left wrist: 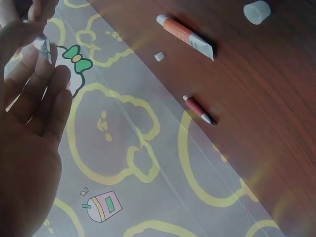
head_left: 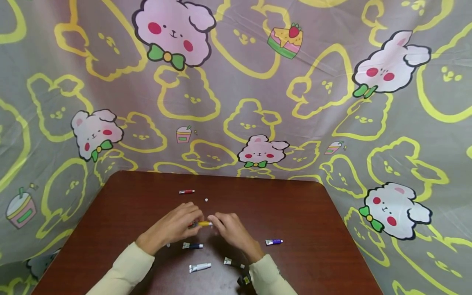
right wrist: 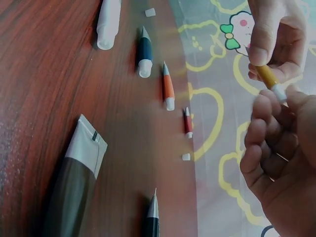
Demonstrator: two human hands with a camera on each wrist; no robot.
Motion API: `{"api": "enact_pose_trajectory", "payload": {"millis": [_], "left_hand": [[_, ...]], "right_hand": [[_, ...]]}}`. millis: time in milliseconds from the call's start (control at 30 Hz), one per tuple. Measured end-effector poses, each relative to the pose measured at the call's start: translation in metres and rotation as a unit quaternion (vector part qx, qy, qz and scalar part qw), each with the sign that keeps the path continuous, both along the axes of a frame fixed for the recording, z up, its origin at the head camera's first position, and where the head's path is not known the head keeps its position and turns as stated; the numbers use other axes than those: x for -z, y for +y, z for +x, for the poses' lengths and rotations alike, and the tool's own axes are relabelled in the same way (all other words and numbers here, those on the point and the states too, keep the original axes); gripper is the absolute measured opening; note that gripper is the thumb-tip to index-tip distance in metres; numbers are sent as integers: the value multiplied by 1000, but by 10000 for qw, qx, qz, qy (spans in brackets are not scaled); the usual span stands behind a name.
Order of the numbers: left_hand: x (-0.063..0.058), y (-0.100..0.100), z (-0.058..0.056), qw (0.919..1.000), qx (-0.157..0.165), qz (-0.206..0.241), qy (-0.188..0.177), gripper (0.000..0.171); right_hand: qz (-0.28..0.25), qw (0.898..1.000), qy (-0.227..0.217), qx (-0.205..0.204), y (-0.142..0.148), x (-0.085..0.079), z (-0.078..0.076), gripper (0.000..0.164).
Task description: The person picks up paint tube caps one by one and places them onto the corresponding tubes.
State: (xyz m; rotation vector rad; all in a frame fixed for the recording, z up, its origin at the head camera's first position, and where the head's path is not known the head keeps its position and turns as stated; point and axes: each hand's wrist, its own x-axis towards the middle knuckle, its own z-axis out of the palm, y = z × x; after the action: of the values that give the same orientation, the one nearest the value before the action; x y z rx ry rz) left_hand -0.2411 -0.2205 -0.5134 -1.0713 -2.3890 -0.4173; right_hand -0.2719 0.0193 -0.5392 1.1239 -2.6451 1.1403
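Note:
A small yellow paint tube (right wrist: 268,76) is held between both hands above the table. My left hand (head_left: 183,221) pinches its body, and a silver end of the tube (left wrist: 45,48) shows by the fingers in the left wrist view. At the other end, the thumb and forefinger of my right hand (head_left: 233,230) pinch the white cap (right wrist: 279,93). Below my left hand an orange paint tube (left wrist: 182,35) lies on the table, mostly covered by the fingers in the head view. A dark blue paint tube (head_left: 193,246) rests nearer the front.
On the brown table (head_left: 302,213) lie a red tube (head_left: 187,191), a white tube (head_left: 200,267), a black tube (head_left: 234,263) and a violet tube (head_left: 274,242). One loose white cap (head_left: 206,200) sits beyond the hands, another cap (head_left: 168,245) under the left wrist. Patterned cloth (head_left: 221,90) surrounds the table.

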Motion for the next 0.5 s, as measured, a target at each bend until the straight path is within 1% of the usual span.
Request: {"api": "enact_pose_trajectory", "payload": {"millis": [133,233,367,433,500], "left_hand": [[0,3,0,10000,-37,-4,29,26],[0,4,0,10000,-68,-8,67,26],[0,4,0,9999,-121,-40,31,25],[0,5,-1,9999,-132,-57,-32,24],[0,5,0,9998,-130,-55,-110,23]], "right_hand": [[-152,9998,-66,96,0,0,0,45],[-225,9995,-13,204,0,0,0,44],[-428,9984,-116,341,0,-1,1,29],[-571,9975,-243,346,0,-1,1,21],[-723,9963,-334,313,0,-1,2,16]]}}
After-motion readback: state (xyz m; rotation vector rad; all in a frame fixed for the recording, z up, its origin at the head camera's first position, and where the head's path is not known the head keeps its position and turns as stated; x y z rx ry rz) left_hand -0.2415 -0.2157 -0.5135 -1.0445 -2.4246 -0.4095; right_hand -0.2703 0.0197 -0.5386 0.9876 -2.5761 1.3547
